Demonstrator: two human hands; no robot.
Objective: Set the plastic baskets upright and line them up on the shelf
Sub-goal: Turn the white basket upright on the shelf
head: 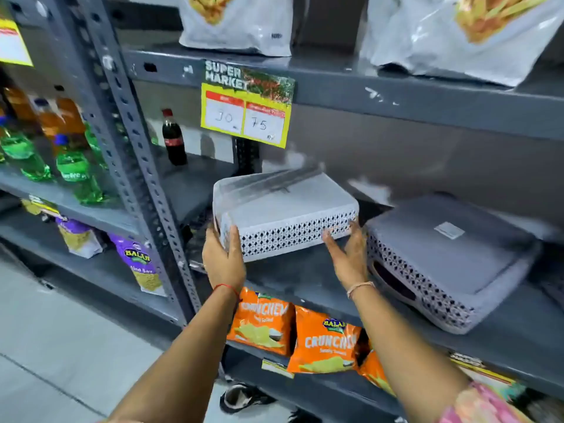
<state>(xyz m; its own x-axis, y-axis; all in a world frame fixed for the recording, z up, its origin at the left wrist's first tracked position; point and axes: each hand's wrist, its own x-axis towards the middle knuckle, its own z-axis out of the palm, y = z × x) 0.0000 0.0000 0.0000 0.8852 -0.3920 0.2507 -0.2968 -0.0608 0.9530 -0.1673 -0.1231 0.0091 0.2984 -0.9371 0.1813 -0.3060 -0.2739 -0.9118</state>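
A light grey plastic basket (283, 206) with a lattice wall lies upside down, its flat bottom facing up, raised a little above the grey shelf (503, 340). My left hand (224, 257) grips its left corner. My right hand (349, 254) has its fingers spread against the basket's right front corner, touching the lattice wall. A second, darker grey basket (451, 264) also lies upside down on the same shelf just to the right, a small label on its bottom.
A yellow price sign (245, 112) hangs from the shelf above. A cola bottle (174, 137) stands at the back left. Orange crisp bags (323, 343) fill the shelf below. A perforated upright post (134, 166) stands left of the basket.
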